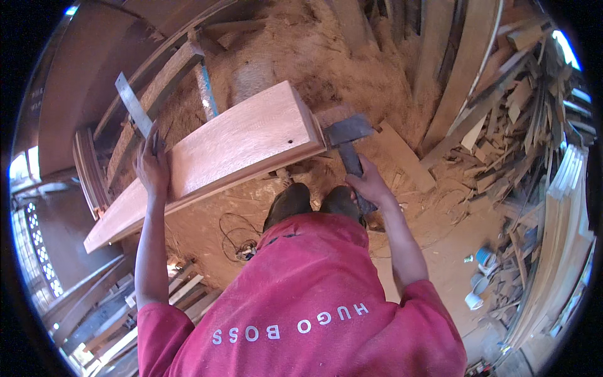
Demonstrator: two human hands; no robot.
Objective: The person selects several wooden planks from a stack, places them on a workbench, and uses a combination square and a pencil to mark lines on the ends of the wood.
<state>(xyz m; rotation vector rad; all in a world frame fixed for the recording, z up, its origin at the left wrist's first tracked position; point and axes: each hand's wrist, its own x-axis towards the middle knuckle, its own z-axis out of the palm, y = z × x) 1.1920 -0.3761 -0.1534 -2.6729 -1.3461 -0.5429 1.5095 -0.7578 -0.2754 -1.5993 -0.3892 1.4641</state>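
A long reddish wooden panel with a raised field and a stepped edge lies slantwise in front of me. Over its left part, my left hand is closed around a flat metal try square, whose blade points up and away. A thin dark piece shows by those fingers, too small to name. At the panel's right end, my right hand grips the dark handle of a hammer. Its broad dark head is close to the panel's end; whether they touch I cannot tell.
A wooden frame stands beyond the panel. Sawdust covers the ground. Tall planks and a heap of offcuts fill the right side. A loose cable lies below the panel, and cups lie at lower right.
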